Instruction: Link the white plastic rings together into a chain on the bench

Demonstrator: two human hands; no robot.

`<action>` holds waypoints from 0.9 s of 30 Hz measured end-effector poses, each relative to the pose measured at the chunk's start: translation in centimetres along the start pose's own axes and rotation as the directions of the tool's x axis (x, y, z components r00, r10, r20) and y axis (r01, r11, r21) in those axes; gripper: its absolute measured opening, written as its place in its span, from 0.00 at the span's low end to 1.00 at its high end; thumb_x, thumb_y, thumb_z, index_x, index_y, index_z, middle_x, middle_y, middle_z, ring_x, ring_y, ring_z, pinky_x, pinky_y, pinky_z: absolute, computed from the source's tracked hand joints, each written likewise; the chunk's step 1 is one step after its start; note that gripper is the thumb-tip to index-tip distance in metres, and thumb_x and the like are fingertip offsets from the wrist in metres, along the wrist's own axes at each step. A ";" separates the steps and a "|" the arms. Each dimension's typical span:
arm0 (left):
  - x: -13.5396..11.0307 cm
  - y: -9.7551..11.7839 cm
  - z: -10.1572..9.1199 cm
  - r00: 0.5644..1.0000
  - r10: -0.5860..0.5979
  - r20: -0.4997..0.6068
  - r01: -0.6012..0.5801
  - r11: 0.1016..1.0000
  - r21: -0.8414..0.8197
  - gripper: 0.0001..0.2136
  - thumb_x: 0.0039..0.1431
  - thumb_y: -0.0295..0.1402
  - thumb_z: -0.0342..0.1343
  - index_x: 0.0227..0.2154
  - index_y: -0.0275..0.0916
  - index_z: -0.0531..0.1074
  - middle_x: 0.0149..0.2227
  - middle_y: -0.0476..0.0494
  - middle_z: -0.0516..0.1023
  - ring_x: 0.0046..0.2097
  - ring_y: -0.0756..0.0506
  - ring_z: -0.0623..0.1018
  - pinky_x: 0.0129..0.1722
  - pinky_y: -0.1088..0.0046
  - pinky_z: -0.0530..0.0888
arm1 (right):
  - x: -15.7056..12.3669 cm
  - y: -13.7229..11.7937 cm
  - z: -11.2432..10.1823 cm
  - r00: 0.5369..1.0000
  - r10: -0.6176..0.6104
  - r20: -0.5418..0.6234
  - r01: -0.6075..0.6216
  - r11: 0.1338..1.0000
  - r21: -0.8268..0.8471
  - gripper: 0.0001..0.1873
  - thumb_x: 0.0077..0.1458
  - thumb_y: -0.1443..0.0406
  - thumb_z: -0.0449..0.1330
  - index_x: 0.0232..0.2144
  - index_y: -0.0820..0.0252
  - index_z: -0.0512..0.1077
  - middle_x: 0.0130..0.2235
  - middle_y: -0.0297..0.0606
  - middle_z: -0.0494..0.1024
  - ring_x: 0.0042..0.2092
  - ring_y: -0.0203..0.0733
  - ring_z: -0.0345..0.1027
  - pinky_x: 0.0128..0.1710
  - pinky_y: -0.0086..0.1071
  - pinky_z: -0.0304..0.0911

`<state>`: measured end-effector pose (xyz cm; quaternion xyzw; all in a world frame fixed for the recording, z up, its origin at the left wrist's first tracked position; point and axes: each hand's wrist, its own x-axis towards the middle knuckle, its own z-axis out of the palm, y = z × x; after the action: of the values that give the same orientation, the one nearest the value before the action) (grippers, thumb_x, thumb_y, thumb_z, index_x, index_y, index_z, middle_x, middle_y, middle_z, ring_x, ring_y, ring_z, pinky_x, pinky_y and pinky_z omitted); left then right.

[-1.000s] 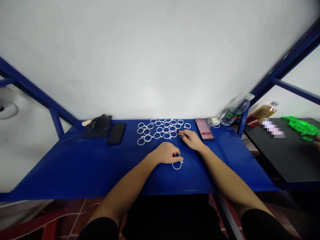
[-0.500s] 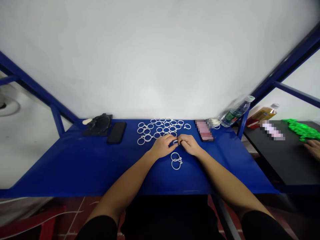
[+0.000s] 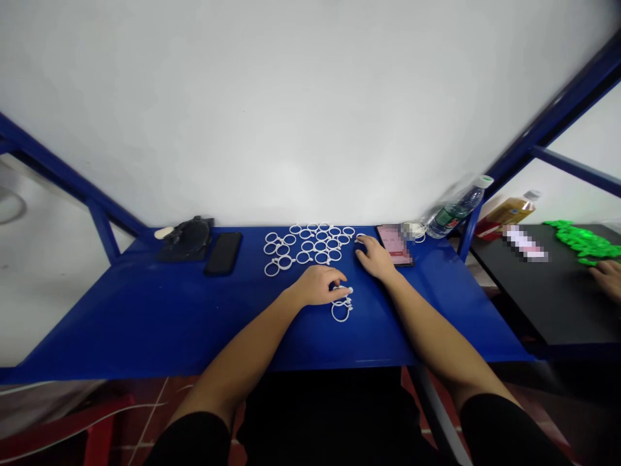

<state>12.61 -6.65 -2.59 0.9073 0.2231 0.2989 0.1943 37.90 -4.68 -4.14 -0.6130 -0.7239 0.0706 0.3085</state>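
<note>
Near the middle of the blue table, my left hand [image 3: 317, 285] has its thumb and fingers curled around the edge of a white plastic ring [image 3: 350, 290]. This ring lies against two more white rings [image 3: 340, 320], which overlap nearer to me; the hand covers part of it. To the right and farther back, my right hand [image 3: 376, 259] is stretched out, fingertips over a single white ring [image 3: 360, 235] whose lower part they hide. Its thumb is apart from the fingers. Behind my left hand, several loose white rings [image 3: 307, 246] with small tabs lie spread out.
A black phone [image 3: 224, 254] and a black plastic bag [image 3: 189, 239] lie at the left. Toward the right are a lit phone [image 3: 395, 246], a white cable [image 3: 416, 230] and a leaning bottle [image 3: 453, 213]. Another person's hand [image 3: 606, 278] is beside green pieces [image 3: 585, 243] on a black table.
My hands, earlier together, have separated. The right has moved right and away to the single ring; the left has come down by the two near rings with another ring. The view has shifted slightly.
</note>
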 end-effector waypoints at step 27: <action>0.1 0.5 0.1 0.969 -0.056 0.241 0.054 0.998 0.014 0.12 0.63 0.27 0.58 0.45 0.46 0.82 0.44 0.49 0.81 0.41 0.47 0.81 0.43 0.72 0.75 | -0.7 -2.1 0.2 0.980 -0.157 0.119 0.119 0.953 0.278 0.12 0.64 0.67 0.53 0.43 0.57 0.77 0.39 0.38 0.83 0.39 0.43 0.76 0.42 0.35 0.69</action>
<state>12.87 -7.06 -2.33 0.9311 0.2237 0.1800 0.2251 36.02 -5.80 -3.56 -0.5066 -0.7684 0.1895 0.3420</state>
